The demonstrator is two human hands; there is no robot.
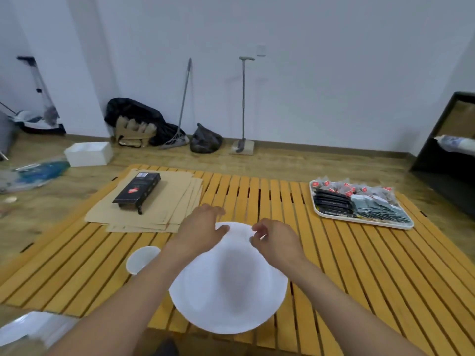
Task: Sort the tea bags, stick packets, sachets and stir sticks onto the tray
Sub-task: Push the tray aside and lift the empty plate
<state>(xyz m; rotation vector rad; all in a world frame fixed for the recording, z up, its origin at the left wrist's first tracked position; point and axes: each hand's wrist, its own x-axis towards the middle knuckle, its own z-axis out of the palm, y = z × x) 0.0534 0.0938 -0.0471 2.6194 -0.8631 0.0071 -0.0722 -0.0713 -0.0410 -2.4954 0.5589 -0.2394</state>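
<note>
The white plate [228, 286] sits near the front edge of the slatted wooden surface [334, 278], and everything else is best placed from it. Both hands are at the plate's far rim. The left hand [199, 228] lies over the rim with its fingers [216, 210] spread and fairly straight, the thumb resting on the white. The right hand [276, 240] has its fingers [257, 228] curled in toward the thumb at the rim; whether they pinch something small I cannot tell.

To the right of the plate, bare slats run out to the surface's right edge. Far right and beyond the plate, close to that edge, stands the white tray [365, 222]. In it, tea bags [344, 187] with red tags fill the far side, dark stick packets [332, 202] lie stacked at its left, and pale grey-green sachets [377, 206] are at its right.

Just left of the plate is a small white cup [141, 259], which looks empty. Beyond the plate to the left, a stack of brown paper bags [164, 201] carries a long black box [137, 190].
</note>
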